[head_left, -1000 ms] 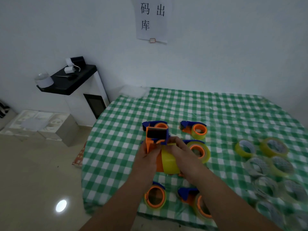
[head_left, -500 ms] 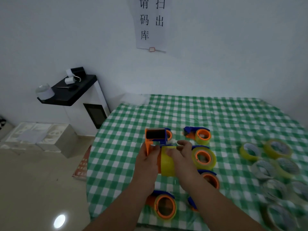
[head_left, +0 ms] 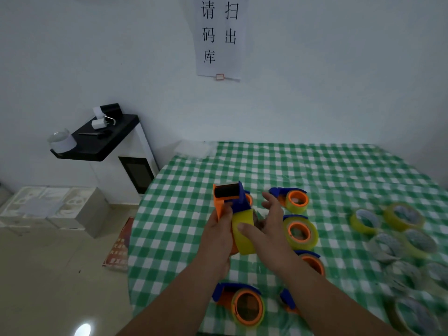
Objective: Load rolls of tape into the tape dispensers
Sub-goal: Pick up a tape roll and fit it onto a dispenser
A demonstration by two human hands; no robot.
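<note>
Nearest the table edge sit two loaded orange-and-blue plastic dispensers [head_left: 238, 303], with three more [head_left: 299, 232] lying further back on the green-and-white checked cloth [head_left: 184, 229] and roughly eight loose glossy tape rolls [head_left: 363, 220] off to the right, bit blurry to count. Above the cloth, the left hand [head_left: 217, 241] grips a sixth orange-and-blue dispenser [head_left: 229, 200] with curled fingers, a yellow tape roll [head_left: 242, 235] seated in it. The right hand [head_left: 265, 231] has its thumb pressing the roll's smooth outer face, fingers spread loosely behind it

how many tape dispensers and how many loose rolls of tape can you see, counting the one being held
Tape dispensers: 7, the held dispenser plus 6 on the green checked table, one of them mostly hidden behind it
Loose tape rolls: about 9, blurred at the right edge
Total: about 16
</note>
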